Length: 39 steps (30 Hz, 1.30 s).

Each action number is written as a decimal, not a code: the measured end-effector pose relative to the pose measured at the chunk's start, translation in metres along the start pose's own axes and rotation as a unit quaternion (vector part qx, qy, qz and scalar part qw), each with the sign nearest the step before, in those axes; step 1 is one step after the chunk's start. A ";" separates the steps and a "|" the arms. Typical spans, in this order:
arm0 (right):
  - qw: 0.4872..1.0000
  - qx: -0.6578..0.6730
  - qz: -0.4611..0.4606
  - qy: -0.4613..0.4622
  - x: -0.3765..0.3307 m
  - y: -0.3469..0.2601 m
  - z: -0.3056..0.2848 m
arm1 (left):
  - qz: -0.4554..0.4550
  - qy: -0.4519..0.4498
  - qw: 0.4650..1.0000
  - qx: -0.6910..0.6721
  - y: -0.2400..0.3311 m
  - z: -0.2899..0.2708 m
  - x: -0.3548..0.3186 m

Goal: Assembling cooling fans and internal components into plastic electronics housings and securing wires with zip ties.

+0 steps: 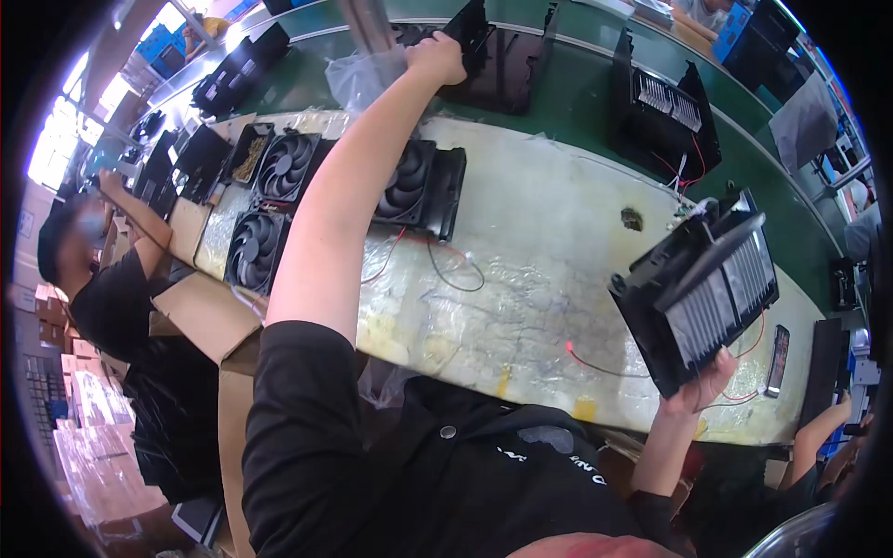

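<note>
**Two hands, two black units over the worktable**

We're looking down on the pale, plastic-covered worktable (539, 242), and both our arms are busy. Our right hand (699, 386) is closed on the lower corner of a black finned unit (699, 290), holding it up tilted just off the near right edge of the worktable. The metal fins face us, and red wires trail from it down toward the tabletop. We judge it rigid and fairly weighty for its size: a hard frame that won't flex, with thin fins that would bend if pinched. The frame edge is the sensible place to hold it, and that is where the fingers sit, with the bulk of the unit standing above and to the left of the grip, so it wants to tip.

Our left hand (435, 58) is stretched far across the worktable to the green belt (577, 102) beyond it, wrapped over the edge of a black frame (470, 33); how firmly it grips we cannot tell. Under that arm, on the left part of the worktable, lie black fans (279, 167) side by side. A co-worker in black (112, 307) stands past the worktable's left end.
</note>
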State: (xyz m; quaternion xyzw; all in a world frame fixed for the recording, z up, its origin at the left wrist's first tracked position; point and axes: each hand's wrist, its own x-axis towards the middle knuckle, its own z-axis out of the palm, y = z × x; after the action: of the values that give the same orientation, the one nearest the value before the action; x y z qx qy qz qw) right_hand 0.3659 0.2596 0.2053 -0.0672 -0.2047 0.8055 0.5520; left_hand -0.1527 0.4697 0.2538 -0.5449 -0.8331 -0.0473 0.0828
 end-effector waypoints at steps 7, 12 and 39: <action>0.998 0.026 -0.015 0.063 -0.012 -0.002 -0.039 | -0.047 -0.177 0.966 -0.185 -0.021 -0.009 0.066; 0.996 -0.008 -0.061 -0.067 -0.013 0.014 -0.041 | -0.284 -0.295 0.643 -0.647 0.054 0.023 0.042; 0.985 0.156 0.055 -0.053 -0.144 0.018 0.037 | -0.118 -0.006 0.449 -0.886 0.114 -0.085 -0.248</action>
State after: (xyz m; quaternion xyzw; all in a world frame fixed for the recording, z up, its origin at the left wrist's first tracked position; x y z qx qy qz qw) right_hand 0.3933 0.1123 0.2149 0.0516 -0.1016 0.8593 0.4986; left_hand 0.0562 0.2778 0.2892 -0.2201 -0.3970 -0.7655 -0.4559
